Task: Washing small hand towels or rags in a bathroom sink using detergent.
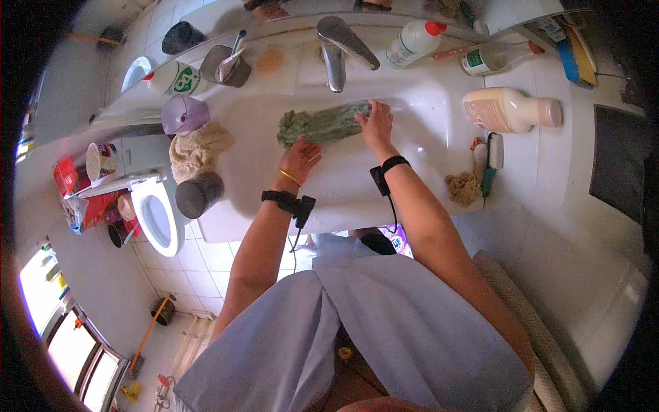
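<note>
Peach bottle [511,110] right, red-capped bottle [414,40] behind

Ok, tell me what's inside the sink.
A green cloth lies in the white sink, below the tap. The left hand and right hand press on it. The drain cannot be seen; the cloth and hands cover the basin there.

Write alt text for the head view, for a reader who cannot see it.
Seen from above, a person presses a wet green cloth in a white sink, left hand and right hand on it. A tap, bottles, a purple cup and a beige rag surround the basin.
</note>
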The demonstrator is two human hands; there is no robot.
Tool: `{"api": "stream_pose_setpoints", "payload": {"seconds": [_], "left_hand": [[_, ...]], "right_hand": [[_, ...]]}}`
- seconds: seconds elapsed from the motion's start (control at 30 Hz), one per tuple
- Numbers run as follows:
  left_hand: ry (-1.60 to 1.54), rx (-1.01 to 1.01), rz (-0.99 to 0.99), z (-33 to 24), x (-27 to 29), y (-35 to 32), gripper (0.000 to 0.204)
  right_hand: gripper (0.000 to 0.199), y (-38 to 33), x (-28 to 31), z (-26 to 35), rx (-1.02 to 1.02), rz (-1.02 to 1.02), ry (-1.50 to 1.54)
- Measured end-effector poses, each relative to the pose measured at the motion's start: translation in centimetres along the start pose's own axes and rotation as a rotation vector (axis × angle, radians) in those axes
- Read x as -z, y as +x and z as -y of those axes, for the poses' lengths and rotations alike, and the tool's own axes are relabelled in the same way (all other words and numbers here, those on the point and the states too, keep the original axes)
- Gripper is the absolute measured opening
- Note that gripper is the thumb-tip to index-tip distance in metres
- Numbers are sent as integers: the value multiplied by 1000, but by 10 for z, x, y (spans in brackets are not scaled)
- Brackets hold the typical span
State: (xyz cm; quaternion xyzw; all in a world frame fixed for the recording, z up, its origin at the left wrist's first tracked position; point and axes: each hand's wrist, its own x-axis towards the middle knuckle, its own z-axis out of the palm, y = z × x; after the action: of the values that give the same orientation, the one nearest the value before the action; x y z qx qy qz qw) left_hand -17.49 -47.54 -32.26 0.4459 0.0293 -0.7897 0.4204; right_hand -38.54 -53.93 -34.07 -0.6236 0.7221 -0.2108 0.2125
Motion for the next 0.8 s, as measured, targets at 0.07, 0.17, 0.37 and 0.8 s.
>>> {"api": "stream_pose_setpoints", "payload": {"seconds": [0.07,0.17,0.37,0.8], "left_hand": [[-8,112,-101,5,10,10,43],[-168,235,119,5,6,24,47],[-266,-14,367,-1,-36,3,47],[-210,-163,221,-11,-66,-20,50]], "right_hand": [[40,-21,-16,-5,-5,71,383],[42,-53,-33,34,325,369,201],[28,-69,27,100,267,525,473],[39,-85,5,113,294,-4,576]]}}
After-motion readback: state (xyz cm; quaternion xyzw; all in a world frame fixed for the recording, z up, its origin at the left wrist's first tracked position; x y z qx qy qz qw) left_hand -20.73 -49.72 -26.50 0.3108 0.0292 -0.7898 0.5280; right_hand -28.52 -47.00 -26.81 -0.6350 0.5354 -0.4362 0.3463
